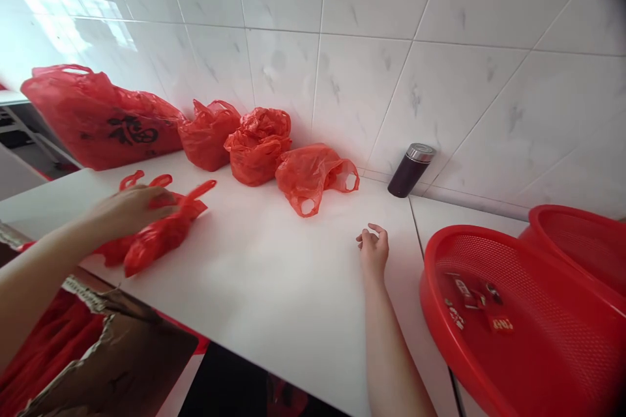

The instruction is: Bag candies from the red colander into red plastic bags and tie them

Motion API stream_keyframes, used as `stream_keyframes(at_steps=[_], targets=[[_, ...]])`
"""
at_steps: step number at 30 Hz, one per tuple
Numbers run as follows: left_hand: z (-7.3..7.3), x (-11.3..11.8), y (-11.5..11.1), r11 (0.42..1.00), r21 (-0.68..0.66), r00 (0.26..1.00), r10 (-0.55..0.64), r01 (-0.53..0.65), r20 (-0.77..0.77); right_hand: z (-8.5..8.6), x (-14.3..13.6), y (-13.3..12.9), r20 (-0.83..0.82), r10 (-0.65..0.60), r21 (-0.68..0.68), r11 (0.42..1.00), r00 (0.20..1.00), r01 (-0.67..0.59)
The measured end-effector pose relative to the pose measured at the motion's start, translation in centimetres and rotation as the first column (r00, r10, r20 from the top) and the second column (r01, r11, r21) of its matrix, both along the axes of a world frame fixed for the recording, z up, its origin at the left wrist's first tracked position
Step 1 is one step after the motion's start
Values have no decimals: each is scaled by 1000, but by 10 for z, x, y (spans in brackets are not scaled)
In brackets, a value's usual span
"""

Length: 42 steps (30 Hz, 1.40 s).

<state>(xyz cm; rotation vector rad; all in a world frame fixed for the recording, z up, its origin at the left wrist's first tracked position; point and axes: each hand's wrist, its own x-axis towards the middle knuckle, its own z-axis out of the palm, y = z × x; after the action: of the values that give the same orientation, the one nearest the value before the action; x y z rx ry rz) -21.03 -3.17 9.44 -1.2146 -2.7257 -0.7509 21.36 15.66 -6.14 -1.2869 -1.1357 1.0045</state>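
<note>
My left hand (144, 205) reaches over a small, filled red plastic bag (159, 241) near the front left of the white table. Its fingers bend around the upper part of that bag, and the bag's handles stick up on both sides of the hand. My right hand (374, 246) is held over the table's right half, its fingers loosely curled and apart, with nothing in them. Against the wall, the closest thing to my right hand on its left is a slack red plastic bag (308, 172) with its handle holes showing.
Two bunched red bags (208, 137) (259, 156) and a large red bag (127, 124) with a black character line the wall. A dark thermos (409, 172) stands at the back. Red plastic baskets (538, 287), one with small packets, sit right. A torn cardboard box (132, 339) is below.
</note>
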Motion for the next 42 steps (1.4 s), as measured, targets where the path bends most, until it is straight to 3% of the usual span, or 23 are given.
stream_keyframes(at_steps=[3, 7, 9, 11, 13, 16, 19, 21, 27, 29, 32, 35, 38, 42], targets=[[7, 17, 26, 981, -57, 974, -190, 184, -123, -2, -2, 0, 53, 4, 5, 1000, 999, -5], [-2, 90, 92, 882, -62, 875, -471, 467, -114, -4, -2, -1, 114, 24, 25, 999, 993, -27], [-20, 132, 128, 817, -39, 812, -576, 575, -90, -5, -2, -1, 135, 32, 41, 998, 990, -38], [-44, 167, 160, 793, -8, 791, -609, 610, -59, -6, -1, -1, 156, 37, 56, 997, 987, -47], [-70, 187, 184, 819, 40, 820, -572, 572, -19, -6, -1, -1, 178, 43, 70, 996, 983, -56], [-101, 195, 205, 853, 115, 851, -519, 510, 79, -7, -1, 0, 212, 47, 83, 994, 976, -66], [-111, 191, 207, 839, 187, 813, -543, 511, 212, -8, -4, -1, 247, 44, 83, 994, 968, -67], [-104, 191, 199, 810, 250, 755, -586, 531, 294, -7, -9, -3, 286, 24, 111, 992, 958, -58], [-46, 197, 146, 673, 405, 537, -739, 620, 406, 6, -24, -17, 306, -56, 410, 909, 950, -78], [-32, 194, 138, 695, 488, 596, -713, 529, 369, 11, -25, -19, 286, -97, 480, 875, 953, -54], [-28, 182, 145, 722, 622, 770, -570, 302, 287, 17, -23, -20, 261, -135, 525, 851, 956, -23], [-32, 172, 167, 718, 649, 784, -544, 250, 299, 20, -25, -23, 242, -99, 496, 867, 965, -36], [-38, 172, 182, 729, 584, 634, -648, 356, 423, 21, -31, -26, 226, -52, 416, 908, 973, -48], [-56, 194, 182, 701, 481, 306, -684, 526, 662, 23, -30, -24, 215, -60, 397, 917, 975, -31]])
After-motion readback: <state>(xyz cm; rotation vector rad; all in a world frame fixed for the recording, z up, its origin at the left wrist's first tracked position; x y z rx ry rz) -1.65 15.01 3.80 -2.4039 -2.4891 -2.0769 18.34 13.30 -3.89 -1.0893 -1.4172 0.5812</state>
